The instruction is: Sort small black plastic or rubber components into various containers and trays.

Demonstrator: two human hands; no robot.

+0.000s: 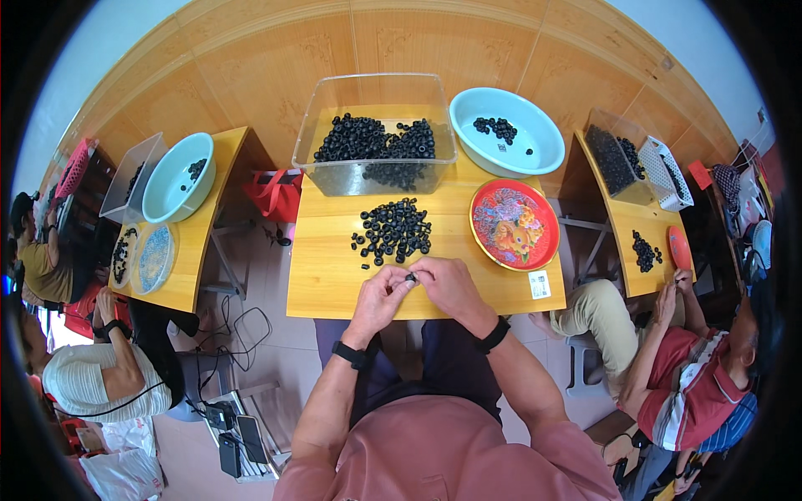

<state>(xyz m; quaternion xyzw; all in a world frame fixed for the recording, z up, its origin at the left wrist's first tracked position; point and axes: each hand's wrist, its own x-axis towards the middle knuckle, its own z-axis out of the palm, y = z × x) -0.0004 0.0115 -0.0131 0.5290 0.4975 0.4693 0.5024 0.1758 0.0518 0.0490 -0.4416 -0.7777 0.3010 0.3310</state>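
At the front edge of the wooden table (334, 275), my left hand (380, 299) and my right hand (449, 285) meet over a small black ring-shaped part (410, 278). Fingertips of both hands pinch it, hiding most of its shape. Just beyond my hands lies a loose pile of similar black parts (397, 230). Behind the pile, a clear plastic bin (376, 179) holds many more of them. To the right of the pile sits a round red tray (543, 242) with a flowered middle covered in tiny specks.
A light blue basin (547, 159) with some black parts stands at the back right. A white printed label (540, 285) lies near the front right corner. People work at a left table (188, 267) and a right table (635, 280). Cables (246, 334) trail over the floor at left.
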